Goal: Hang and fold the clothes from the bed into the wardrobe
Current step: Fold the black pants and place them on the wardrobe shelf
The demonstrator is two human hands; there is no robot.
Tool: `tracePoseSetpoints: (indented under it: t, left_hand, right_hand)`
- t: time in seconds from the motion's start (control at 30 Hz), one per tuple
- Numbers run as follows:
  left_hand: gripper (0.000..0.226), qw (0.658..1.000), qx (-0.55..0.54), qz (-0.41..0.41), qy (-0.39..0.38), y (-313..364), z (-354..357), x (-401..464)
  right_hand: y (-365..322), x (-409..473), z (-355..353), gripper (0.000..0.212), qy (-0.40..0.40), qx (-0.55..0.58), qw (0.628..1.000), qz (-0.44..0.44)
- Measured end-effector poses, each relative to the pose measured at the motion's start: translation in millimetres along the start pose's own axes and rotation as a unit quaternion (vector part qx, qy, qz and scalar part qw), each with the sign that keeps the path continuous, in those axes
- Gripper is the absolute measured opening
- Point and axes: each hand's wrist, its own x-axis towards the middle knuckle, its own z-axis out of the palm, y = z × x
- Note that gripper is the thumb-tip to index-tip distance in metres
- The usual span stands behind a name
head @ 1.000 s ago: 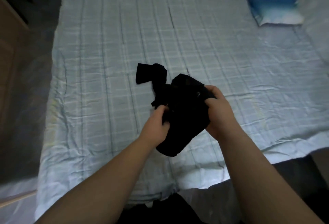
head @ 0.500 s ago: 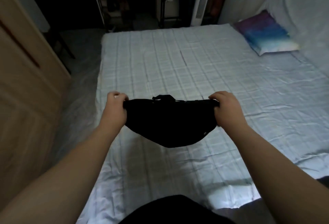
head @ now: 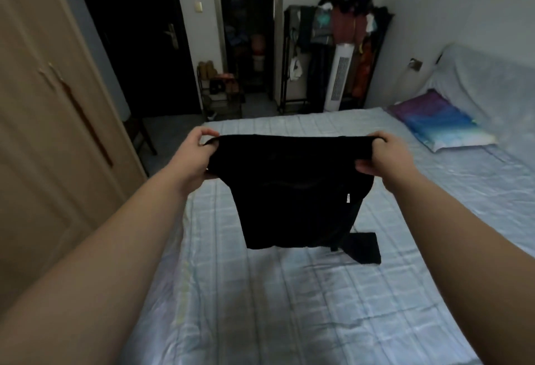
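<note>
2 hands, left hand (head: 194, 159) and right hand (head: 383, 158), pinch 1 black fabric garment (head: 292, 193) above the pale blue checked bed (head: 289, 306). 1 multicoloured pillow (head: 443, 125) at 2 o'clock; beige wooden wardrobe (head: 43, 133) at 9.

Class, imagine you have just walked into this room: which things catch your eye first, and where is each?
First, the black garment stretched out in mid-air at the centre, the left hand and right hand gripping its top corners above the pale checked bed. Next, the purple-and-blue pillow at the bed's right, and the crowded clothes rack against the far wall.
</note>
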Motion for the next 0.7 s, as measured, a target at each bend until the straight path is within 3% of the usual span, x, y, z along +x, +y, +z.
tracePoseSetpoints:
  t: [0.03, 0.1, 0.2, 0.33, 0.47, 0.57, 0.7]
  left_hand:
    - [0.016, 1.000, 0.004, 0.014, -0.013, 11.6, -3.4, 1.8]
    - [0.019, 0.998, -0.001, 0.055, -0.028, 31.8, -13.8, 5.0]
    - [0.032, 0.994, -0.047, 0.092, -0.039, 60.0, -27.4, 8.8]
    - [0.032, 0.989, -0.052, 0.132, -0.037, 98.2, -30.2, 13.8]
    - [0.024, 0.982, 0.059, 0.178, -0.023, 131.1, -28.7, 15.2]
    - [0.031, 0.970, 0.123, 0.208, -0.023, 149.0, -22.8, 9.7]
    - [0.045, 0.972, 0.136, 0.147, -0.122, 150.9, -30.2, 16.5]
  right_hand:
    - [-7.5, 5.0, -2.9, 0.019, -0.003, 0.066, 0.998, 0.007]
    - [-24.1, 12.3, -11.5, 0.030, -0.007, 0.143, 0.990, -0.011]
    - [-48.4, 18.8, -24.6, 0.038, -0.038, 0.319, 0.947, 0.006]
    - [-72.5, 29.7, -34.6, 0.044, -0.075, 0.260, 0.960, -0.074]
    - [-94.7, 39.3, -45.1, 0.037, 0.000, 0.114, 0.983, -0.143]
    - [-108.5, 44.9, -49.3, 0.025, 0.060, 0.169, 0.972, -0.150]
    - [-118.3, 54.4, -50.5, 0.019, 0.070, 0.175, 0.975, -0.121]
